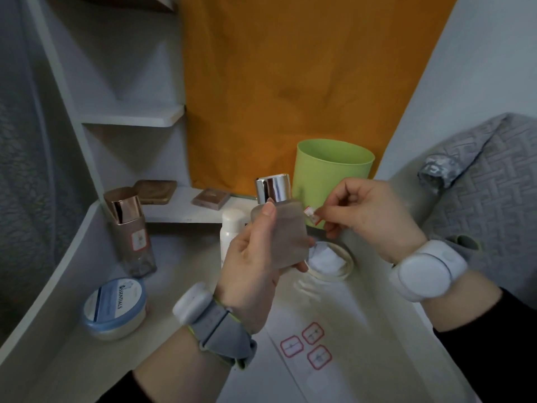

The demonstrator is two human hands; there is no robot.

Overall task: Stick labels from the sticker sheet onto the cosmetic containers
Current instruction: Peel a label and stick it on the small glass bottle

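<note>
- Nearest to us, the sticker sheet (318, 382) lies flat on the pale table (72, 359), between the two forearms. We count three red-bordered labels (312, 333) on it, close together.
- To the left of the sheet sits a round jar with a blue lid (114, 306), its printed top facing up.
- Above the sheet, the left hand (250, 271) grips a frosted bottle (287, 225) held off the table. The thumb lies up its front face, and the fingers curl round the far side and under the base. The bottle stands upright with its silver cap (273, 189) on.
- The right hand (372, 216) pinches a single peeled label (310, 214) between thumb and forefinger. The label is just beside the bottle's right shoulder, and we cannot tell whether it touches the glass.
- Just behind the left hand we see a white bottle (231, 228), partly hidden. Below the right hand lies a pale ring-shaped object (337, 274) with something white in it.
- Further left stands a tall tinted bottle (136, 251) with a rose-gold cap (123, 203). A red-bordered label (139, 240) is already on its front.
- Behind the hands stands a green cup (334, 170).
- On the low shelf (180, 216) beyond lie two flat compacts (155, 191).
- At the back hangs an orange cloth (290, 68), and grey textured fabric (494, 184) fills the right side.
</note>
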